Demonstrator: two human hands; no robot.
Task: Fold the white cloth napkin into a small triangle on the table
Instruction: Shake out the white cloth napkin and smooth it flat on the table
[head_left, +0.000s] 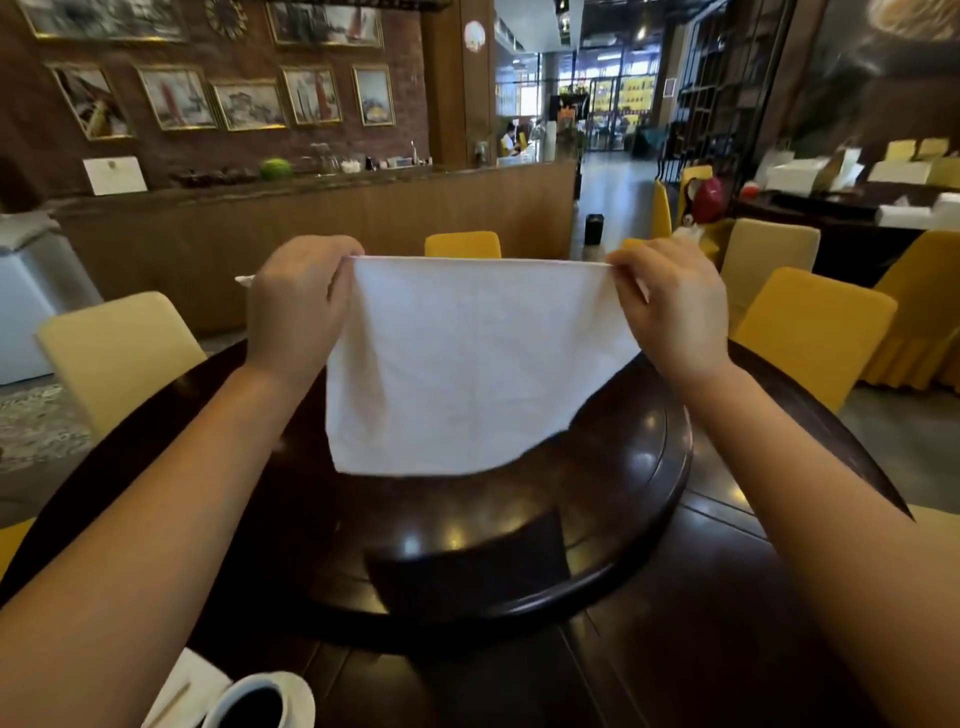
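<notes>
Closest in, a white cup (260, 701) with dark liquid sits at the near edge of the glossy dark wood tabletop (675, 649). Past it there's a round raised turntable (597, 519) (super reflective). Above that hangs the white cloth napkin (467, 364), soft woven fabric, roughly square, lower edge curling, held up off the table. The left hand (296, 306) pinches its top left corner, the right hand (670, 306) pinches the top right, top hem pulled taut. Yellow fabric-covered chairs (810, 332) ring the far side.
</notes>
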